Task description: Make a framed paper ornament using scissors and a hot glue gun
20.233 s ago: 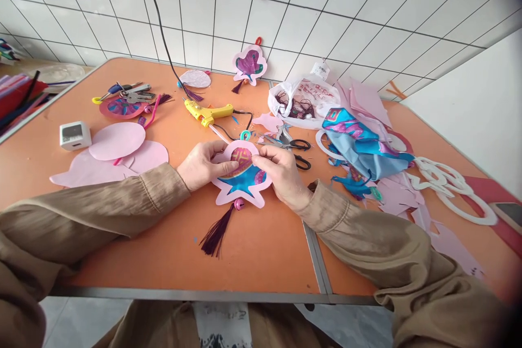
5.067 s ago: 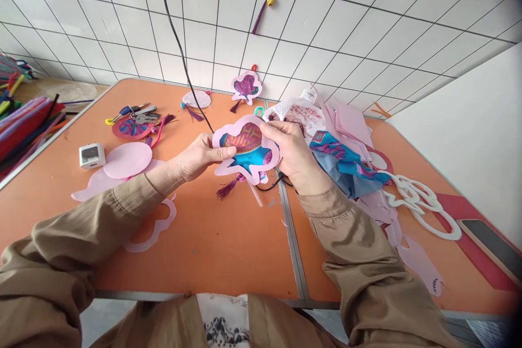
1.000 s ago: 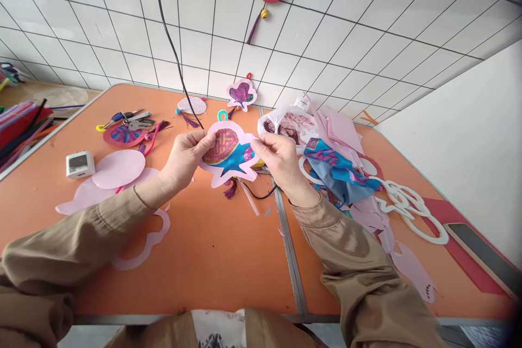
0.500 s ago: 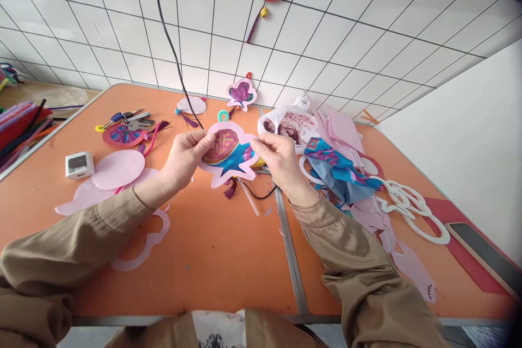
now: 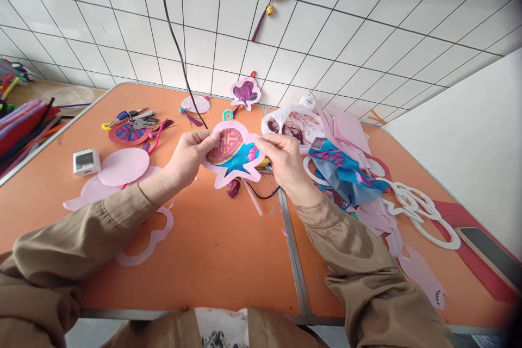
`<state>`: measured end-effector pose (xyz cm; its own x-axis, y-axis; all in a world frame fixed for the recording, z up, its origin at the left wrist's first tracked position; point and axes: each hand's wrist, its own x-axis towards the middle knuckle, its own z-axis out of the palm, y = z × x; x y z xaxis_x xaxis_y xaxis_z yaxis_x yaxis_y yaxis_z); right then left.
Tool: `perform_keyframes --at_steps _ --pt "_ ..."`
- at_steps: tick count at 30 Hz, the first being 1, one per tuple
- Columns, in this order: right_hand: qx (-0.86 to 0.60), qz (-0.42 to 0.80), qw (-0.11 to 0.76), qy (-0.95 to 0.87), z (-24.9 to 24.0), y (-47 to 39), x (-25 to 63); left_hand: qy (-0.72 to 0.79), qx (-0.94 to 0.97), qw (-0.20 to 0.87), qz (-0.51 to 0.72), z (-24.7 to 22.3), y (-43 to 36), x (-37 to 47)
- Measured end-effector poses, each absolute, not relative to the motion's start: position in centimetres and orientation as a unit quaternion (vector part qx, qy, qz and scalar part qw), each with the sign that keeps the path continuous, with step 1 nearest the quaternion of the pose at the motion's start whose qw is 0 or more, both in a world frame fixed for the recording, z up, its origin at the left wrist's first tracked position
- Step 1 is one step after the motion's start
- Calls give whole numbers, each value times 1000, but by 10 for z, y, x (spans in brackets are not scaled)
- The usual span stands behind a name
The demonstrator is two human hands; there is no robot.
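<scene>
Between my two hands I hold up a fish-shaped craft ornament [image 5: 234,157], with a pink border around blue and purple patterned fabric. A turquoise loop [image 5: 227,115] shows at its top edge, and a dark purple tassel [image 5: 234,188] appears just below it. My left hand [image 5: 190,157] pinches the ornament's left side between thumb and fingers. My right hand [image 5: 285,162] grips its right end the same way. Partly hidden behind the right fingers is something yellow that I cannot make out.
Keys [image 5: 141,119], a white charger [image 5: 86,162] and pink cut-outs [image 5: 124,167] lie to the left. To the right are blue fabric [image 5: 346,176], a plastic bag [image 5: 302,122], white cut-out frames [image 5: 411,198] and a phone [image 5: 489,255]. A black cable [image 5: 173,38] runs down behind the ornament.
The whole view has shifted slightly, so things appear a little further right. Both hands keep their hold on the ornament, which is almost unchanged in pose.
</scene>
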<state>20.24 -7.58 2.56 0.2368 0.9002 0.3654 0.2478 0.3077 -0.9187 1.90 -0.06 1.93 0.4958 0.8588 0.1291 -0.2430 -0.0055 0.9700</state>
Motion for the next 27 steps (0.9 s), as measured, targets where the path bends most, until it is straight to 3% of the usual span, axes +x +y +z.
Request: perform_keyframes --at_steps 19,27 --pt "-507 297 615 -525 24 -75 199 267 577 650 417 22 -1 18" --pt "-506 306 619 -517 23 -76 199 277 532 695 396 26 -1 20"
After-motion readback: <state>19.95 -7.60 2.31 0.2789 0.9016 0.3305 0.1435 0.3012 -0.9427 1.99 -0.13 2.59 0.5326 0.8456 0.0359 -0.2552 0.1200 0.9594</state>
